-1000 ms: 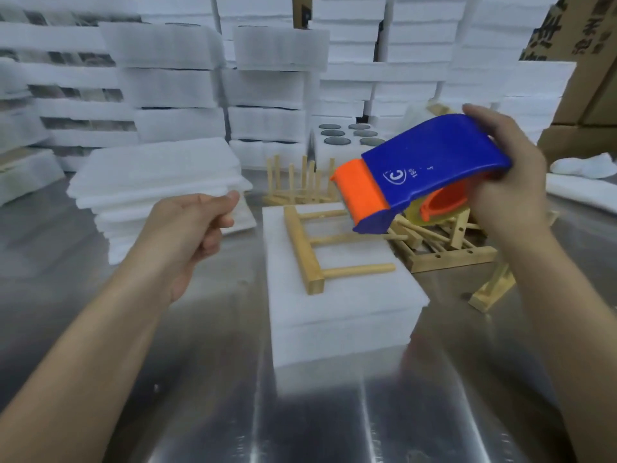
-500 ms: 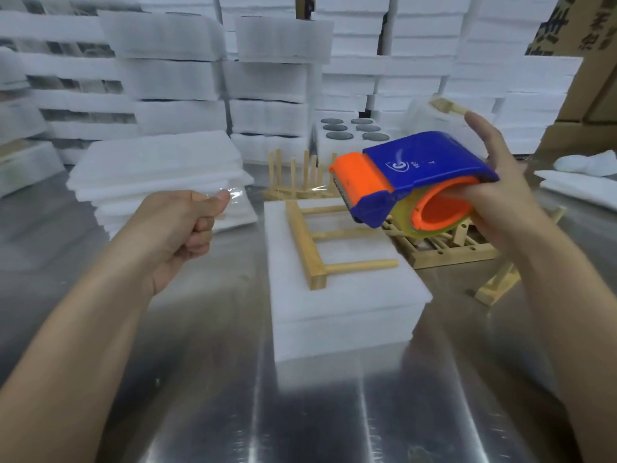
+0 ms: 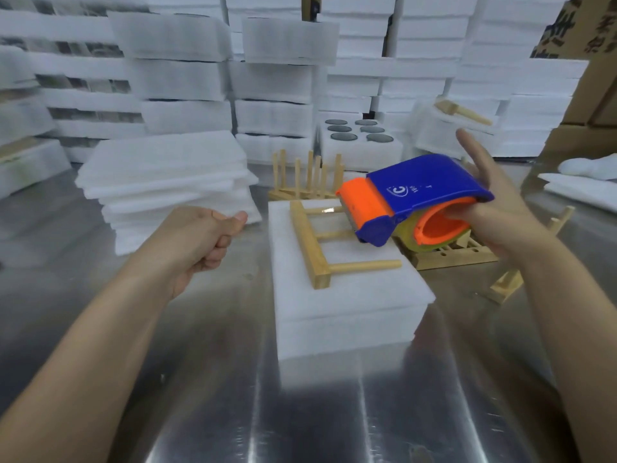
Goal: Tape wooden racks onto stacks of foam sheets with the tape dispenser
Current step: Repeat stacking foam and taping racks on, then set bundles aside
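Our right hand (image 3: 500, 212) hides much of the blue and orange plastic tape dispenser (image 3: 424, 192): the thumb hooks into the orange core of the yellowish tape roll (image 3: 405, 233) and the straight fingers stand up behind the blue body, holding it in the air over the far right corner of the white foam sheet stack (image 3: 350, 312). The dispenser in turn covers the ends of two pegs of the pale wooden rack (image 3: 310, 245) lying flat on that stack, and much of a second wooden rack (image 3: 454, 257) beside it. Our left hand (image 3: 203, 242) is curled, thumb tip pressed to forefinger; we cannot make out anything pinched there. The brown cardboard box (image 3: 587, 38) is cut off at the top right, and the wall of foam blocks (image 3: 273, 78) behind is blurred. The rack lies inside the stack's edges, nearer the far left corner. Bare steel table (image 3: 233, 379) spreads in front of the stack and between it and the loose pile of foam sheets (image 3: 167, 175) on the left.
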{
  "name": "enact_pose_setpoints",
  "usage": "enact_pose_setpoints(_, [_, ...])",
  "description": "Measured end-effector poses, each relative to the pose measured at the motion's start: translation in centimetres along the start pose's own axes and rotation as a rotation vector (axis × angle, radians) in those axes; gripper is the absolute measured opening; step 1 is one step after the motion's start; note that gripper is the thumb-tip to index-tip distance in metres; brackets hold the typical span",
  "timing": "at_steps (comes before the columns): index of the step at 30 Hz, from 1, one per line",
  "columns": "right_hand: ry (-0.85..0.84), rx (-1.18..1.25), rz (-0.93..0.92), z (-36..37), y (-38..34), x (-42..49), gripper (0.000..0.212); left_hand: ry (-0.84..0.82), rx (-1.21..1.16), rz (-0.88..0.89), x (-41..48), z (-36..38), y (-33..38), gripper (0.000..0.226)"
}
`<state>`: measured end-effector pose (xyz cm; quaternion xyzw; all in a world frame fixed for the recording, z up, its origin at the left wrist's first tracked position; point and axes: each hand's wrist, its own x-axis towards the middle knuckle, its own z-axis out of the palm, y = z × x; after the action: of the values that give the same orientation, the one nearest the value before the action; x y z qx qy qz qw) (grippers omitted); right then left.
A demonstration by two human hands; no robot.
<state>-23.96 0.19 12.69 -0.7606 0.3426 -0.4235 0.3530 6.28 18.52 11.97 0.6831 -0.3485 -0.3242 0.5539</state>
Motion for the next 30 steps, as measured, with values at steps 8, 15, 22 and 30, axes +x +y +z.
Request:
enact_pose_setpoints(8, [-0.124, -0.103, 0.071, 0.4, 1.4, -0.4, 0.093, -0.071, 0.345, -0.108, 0.1, 2.4, -2.4, 0.045])
enact_pose_setpoints(15, [-0.139, -0.101, 0.072, 0.3, 1.8, -0.4, 0.09, -0.116, 0.572, -0.12, 0.0, 4.0, -3.0, 0.05])
enact_pose_setpoints(22, [-0.151, -0.12, 0.087, 0.1, 2.1, -0.2, 0.092, -0.079, 1.075, 0.133, -0.8, 4.5, -3.6, 0.014])
enact_pose_setpoints(30, [-0.19, -0.116, 0.105, -0.1, 2.0, -0.4, 0.096, 0.364, 0.659, 0.457, -0.2, 4.0, -0.1, 0.03])
